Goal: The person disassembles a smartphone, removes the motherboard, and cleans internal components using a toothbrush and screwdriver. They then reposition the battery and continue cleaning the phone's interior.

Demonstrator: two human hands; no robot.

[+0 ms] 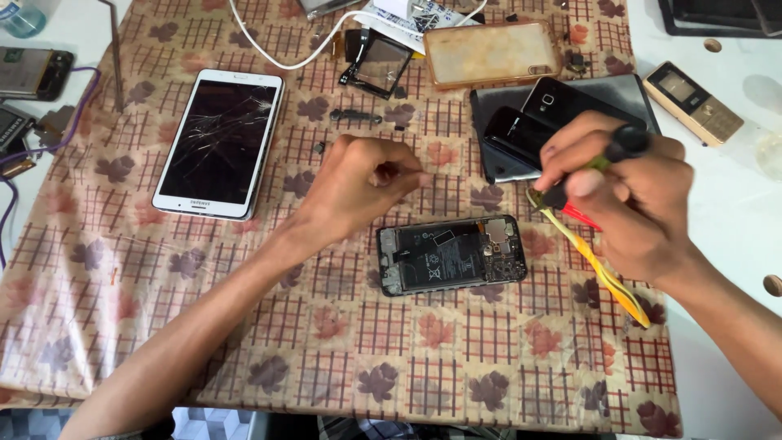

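An opened black phone [450, 255] lies flat, insides up, on the cloth; a black-capped tool [619, 147] stands tilted above.

The left hand [358, 183] hovers loosely curled, thumb meeting fingertips; the right hand [631, 200] is clenched, both forearms angled inward.

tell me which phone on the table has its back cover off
The black phone lying opened in the middle, below the two hands, battery and circuit board exposed. The white cracked-screen tablet and gold keypad phone remain closed.
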